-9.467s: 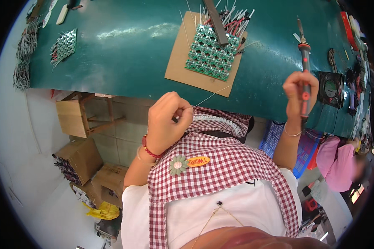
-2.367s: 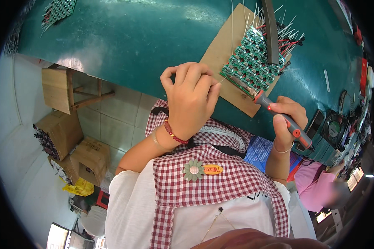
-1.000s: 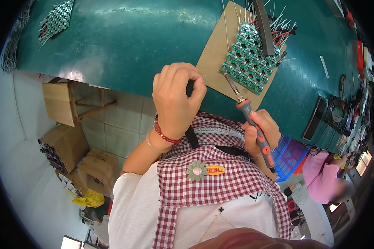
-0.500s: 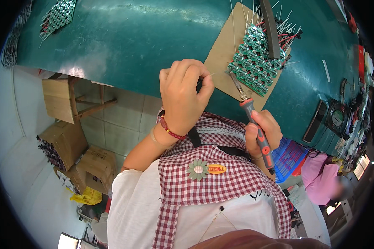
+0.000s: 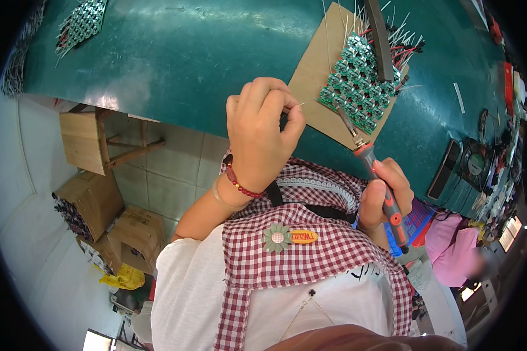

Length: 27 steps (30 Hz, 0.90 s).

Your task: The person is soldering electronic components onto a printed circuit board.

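My right hand is wrapped round the grey and orange handle of a soldering iron. The iron points up and left, its tip over the lower left part of a panel of small green circuit boards; whether it touches cannot be told. My left hand is closed, the thumb and forefinger pinching a thin solder wire. A short end of it sticks out toward the panel, apart from the iron's tip. White, red and black leads spread from the panel's far right side.
The panel lies on a brown board on the green table, under a dark bar. Another wired panel lies far left. At right are a phone and a blue basket. A wooden stool and cartons stand left.
My right hand has moved right and slightly down with the soldering iron, whose tip now lies further right over the panel. My left hand has shifted slightly, still pinching the solder wire.
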Each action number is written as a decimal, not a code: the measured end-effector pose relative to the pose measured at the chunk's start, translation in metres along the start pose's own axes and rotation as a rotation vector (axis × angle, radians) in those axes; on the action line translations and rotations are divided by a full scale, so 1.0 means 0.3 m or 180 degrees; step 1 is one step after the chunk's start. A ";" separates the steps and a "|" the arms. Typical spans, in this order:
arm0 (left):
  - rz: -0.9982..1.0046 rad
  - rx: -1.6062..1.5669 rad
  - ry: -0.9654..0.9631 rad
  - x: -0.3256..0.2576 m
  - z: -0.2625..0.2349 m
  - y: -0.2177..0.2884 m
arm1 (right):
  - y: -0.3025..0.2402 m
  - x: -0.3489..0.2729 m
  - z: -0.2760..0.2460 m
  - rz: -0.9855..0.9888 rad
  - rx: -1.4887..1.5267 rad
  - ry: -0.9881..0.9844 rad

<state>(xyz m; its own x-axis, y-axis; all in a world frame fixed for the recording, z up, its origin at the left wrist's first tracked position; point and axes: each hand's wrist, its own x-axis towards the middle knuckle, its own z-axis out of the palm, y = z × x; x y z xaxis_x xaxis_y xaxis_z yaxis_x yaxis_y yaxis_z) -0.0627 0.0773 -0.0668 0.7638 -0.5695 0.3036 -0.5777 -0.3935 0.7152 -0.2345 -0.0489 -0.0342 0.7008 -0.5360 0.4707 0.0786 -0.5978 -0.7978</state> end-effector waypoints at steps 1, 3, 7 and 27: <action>0.0031 -0.0011 -0.0042 -0.002 0.004 0.005 | 0.001 -0.011 -0.001 0.0003 -0.0005 0.0007; 0.0075 -0.0024 -0.0092 -0.002 0.011 0.008 | 0.001 -0.035 -0.004 0.0091 -0.0115 0.0025; 0.0107 0.0043 -0.0018 0.000 0.021 -0.010 | -0.003 -0.010 0.022 0.0182 -0.0029 -0.0079; 0.0029 -0.0032 0.0006 0.001 0.008 0.019 | 0.000 0.018 -0.023 -0.0050 -0.0086 -0.0058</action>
<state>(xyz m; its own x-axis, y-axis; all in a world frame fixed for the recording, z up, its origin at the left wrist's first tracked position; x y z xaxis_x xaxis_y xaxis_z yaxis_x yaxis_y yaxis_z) -0.0666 0.0731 -0.0642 0.7591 -0.5716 0.3114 -0.5817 -0.3811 0.7186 -0.2356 -0.0561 -0.0290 0.7124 -0.5157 0.4759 0.0707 -0.6220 -0.7798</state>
